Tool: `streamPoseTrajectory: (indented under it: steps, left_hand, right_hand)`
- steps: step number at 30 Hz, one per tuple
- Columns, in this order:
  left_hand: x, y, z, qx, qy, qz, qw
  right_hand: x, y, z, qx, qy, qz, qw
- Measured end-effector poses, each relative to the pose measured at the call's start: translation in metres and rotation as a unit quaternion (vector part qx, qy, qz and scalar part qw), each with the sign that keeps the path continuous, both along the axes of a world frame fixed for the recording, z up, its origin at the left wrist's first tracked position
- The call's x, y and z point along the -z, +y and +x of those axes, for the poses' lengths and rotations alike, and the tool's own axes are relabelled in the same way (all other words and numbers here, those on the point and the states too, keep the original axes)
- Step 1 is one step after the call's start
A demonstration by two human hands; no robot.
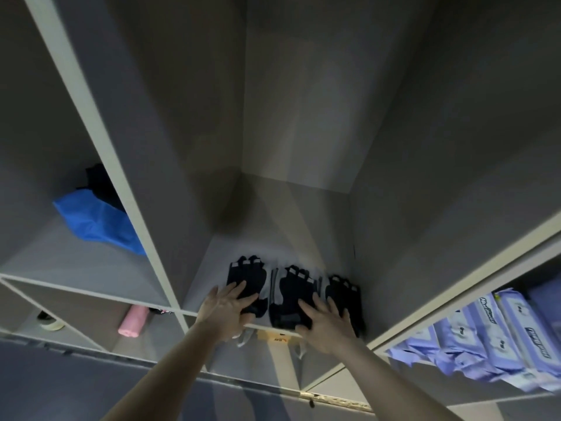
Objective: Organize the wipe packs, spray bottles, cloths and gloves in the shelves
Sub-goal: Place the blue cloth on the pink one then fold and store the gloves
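Three pairs of dark gloves (291, 294) are laid side by side on the grey shelf board (273, 226) of the middle compartment, near its front edge. The left hand (226, 311) is spread wide and flat, its fingertips resting on the near end of the leftmost glove; the right hand (326, 325) is likewise spread flat, pressed on the near end of the middle glove, with the rightmost glove just beyond its outer fingers, against the side wall. Nothing is gripped by either hand. The step in hand is judged to be the squaring of the row: the gloves would best be slid with flat palms, evenly and together, so that cuffs are lined up with the shelf edge and no pair is pushed over its neighbour. Well ahead of the fingertips the board runs back, dim, to the rear wall. Out to the left of the left hand, a blue cloth (97, 221) lies in the neighbouring compartment, and a pink roll (133, 320) below it. To the right of the right hand, purple wipe packs (491, 335) are stacked.
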State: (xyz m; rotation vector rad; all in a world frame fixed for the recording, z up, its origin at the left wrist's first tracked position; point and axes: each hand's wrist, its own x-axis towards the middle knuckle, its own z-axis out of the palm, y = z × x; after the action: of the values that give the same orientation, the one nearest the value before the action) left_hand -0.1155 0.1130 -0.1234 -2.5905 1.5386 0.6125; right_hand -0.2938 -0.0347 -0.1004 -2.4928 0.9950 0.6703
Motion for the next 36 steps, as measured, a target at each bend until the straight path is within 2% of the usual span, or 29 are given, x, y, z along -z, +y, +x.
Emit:
streamPoseTrajectory:
  steps: [2,4,6,8,11,16,21,26,32,36]
  left_hand:
    - [-0.013,-0.002,-0.001,-0.024,0.019,-0.037,0.999]
    - [-0.033,-0.006,-0.005,-0.073,0.08,-0.115,0.987]
    - [-0.057,-0.01,-0.012,-0.142,0.188,-0.212,0.948]
    - [-0.083,-0.013,-0.023,-0.173,0.252,-0.273,0.912]
    - [-0.119,-0.014,-0.049,-0.148,0.267,-0.298,0.905]
    - [-0.172,-0.019,-0.114,-0.084,0.304,-0.327,0.891]
    - [-0.201,-0.039,-0.19,-0.032,0.315,-0.318,0.894]
    - [-0.215,-0.076,-0.288,-0.029,0.38,-0.351,0.855]
    - [-0.197,-0.137,-0.426,-0.008,0.391,-0.362,0.846]
    - [-0.19,-0.167,-0.507,0.003,0.403,-0.361,0.841]
  right_hand:
    - [-0.018,-0.005,0.005,0.017,-0.072,-0.003,0.997]
    - [-0.038,-0.009,0.006,0.06,-0.154,0.04,0.985]
    - [-0.055,-0.011,0.003,0.119,-0.235,0.115,0.958]
    - [-0.073,-0.011,-0.004,0.161,-0.299,0.165,0.926]
    - [-0.104,-0.005,-0.021,0.179,-0.364,0.192,0.894]
    - [-0.151,0.007,-0.079,0.161,-0.439,0.162,0.869]
    - [-0.184,0.006,-0.176,0.201,-0.484,0.111,0.844]
    - [-0.19,-0.016,-0.294,0.261,-0.498,0.059,0.825]
    - [-0.177,-0.04,-0.449,0.348,-0.536,0.04,0.768]
    - [-0.176,-0.058,-0.538,0.368,-0.542,0.006,0.756]
